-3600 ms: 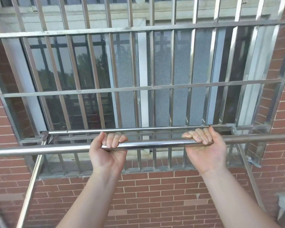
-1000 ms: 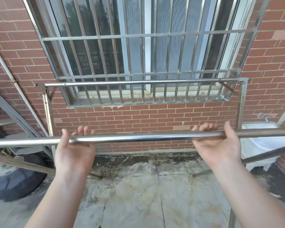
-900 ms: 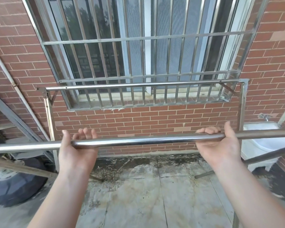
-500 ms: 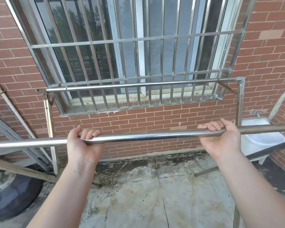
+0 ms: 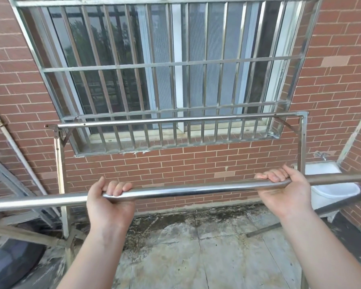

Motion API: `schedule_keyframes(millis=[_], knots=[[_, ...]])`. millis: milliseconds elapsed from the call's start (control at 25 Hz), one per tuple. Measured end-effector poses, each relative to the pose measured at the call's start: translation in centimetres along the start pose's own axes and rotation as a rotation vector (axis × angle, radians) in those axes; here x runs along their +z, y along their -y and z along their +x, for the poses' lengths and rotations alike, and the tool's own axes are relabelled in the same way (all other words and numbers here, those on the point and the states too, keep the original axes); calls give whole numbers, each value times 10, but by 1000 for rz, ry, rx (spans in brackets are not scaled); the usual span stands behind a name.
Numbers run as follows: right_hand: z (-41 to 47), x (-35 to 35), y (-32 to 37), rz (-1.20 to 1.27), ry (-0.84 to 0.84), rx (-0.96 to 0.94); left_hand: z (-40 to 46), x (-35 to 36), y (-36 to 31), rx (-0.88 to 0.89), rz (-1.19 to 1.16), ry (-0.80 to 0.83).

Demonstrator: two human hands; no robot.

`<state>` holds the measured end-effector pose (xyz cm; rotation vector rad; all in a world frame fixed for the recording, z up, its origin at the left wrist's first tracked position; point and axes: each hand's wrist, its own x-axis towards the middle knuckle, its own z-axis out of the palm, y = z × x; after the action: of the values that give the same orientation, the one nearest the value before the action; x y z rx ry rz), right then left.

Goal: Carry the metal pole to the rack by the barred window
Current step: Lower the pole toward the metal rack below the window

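Note:
A long shiny metal pole [image 5: 192, 189] runs almost level across the view, both ends past the frame edges. My left hand [image 5: 109, 203] grips it from below, fingers curled over the top. My right hand [image 5: 283, 189] holds it the same way further right. Beyond the pole, a metal rack [image 5: 175, 121] stands against the brick wall, its top rail in front of the lower part of the barred window [image 5: 165, 65]. The pole is well below that rail and nearer to me.
A white sink [image 5: 329, 188] with a tap sits at the right, behind the pole. A dark tyre [image 5: 10, 263] and slanted metal bars [image 5: 23, 234] lie at the lower left. A white pipe [image 5: 19, 155] runs down the wall. The floor is stained concrete.
My fingers, spread loosely under the pole a second ago, have curled shut around it. The view has tilted up slightly and the pole sits a little higher against the wall.

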<state>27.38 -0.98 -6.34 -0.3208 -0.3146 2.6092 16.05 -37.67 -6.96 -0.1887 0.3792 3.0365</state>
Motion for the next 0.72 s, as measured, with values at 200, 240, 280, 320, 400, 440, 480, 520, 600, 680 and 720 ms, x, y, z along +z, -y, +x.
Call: schedule_keyframes(millis=[200,240,280,320,400,440,480,520,600,680,720], knots=[[2,-5,4,-44,-50,7,-13,-13,1,39,45,-7],[2,-6,4,-44,-53,3,-12,-13,0,43,53,-9],[2,-8,3,-37,-54,6,-12,-13,-1,40,51,-15],[3,-8,3,-34,-51,13,-12,-11,-2,39,42,-20],[6,-11,3,-38,-56,24,-12,-8,-1,44,24,-37],[6,-12,4,-36,-61,24,-13,-7,-1,46,21,-46],[6,-12,4,-34,-66,24,-14,-7,0,43,20,-59],[5,-12,5,-33,-75,25,-16,-7,0,35,19,-77],[2,-11,7,-45,-87,23,-19,-8,0,23,20,-107],[-1,-10,10,-68,-102,22,-23,-7,1,22,28,-119],[-2,-11,10,-72,-117,21,-24,-5,1,23,25,-122]])
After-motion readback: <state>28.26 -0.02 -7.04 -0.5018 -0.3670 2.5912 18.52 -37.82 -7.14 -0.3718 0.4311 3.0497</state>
